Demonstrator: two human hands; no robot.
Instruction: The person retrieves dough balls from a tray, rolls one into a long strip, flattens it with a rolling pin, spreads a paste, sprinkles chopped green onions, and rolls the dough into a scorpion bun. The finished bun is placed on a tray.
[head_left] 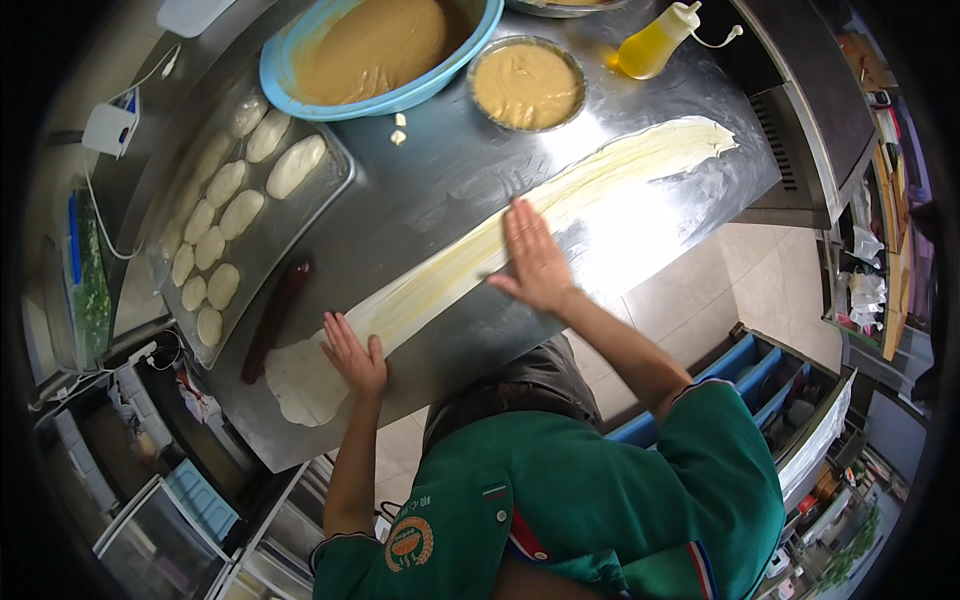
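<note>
A long, thin strip of dough (440, 280) stretches diagonally over the steel worktop, from a rounded near-left end to a ragged far-right end. Yellowish, oily streaks run along its surface. My left hand (355, 360) rests on the strip near its left end, fingers extended. Toward the middle of the strip, my right hand (538, 262) lies flat on the dough with its fingers stretched out. Neither hand grips anything. Just left of the strip's near end is a dark red rolling pin (277, 322).
A metal tray (335, 190) at the left holds several oval dough pieces. Along the back stand a blue basin (385, 105) of brown paste, a metal bowl (528, 85) of similar paste and an oil squeeze bottle (652, 45). The steel worktop (400, 190) has small dough scraps.
</note>
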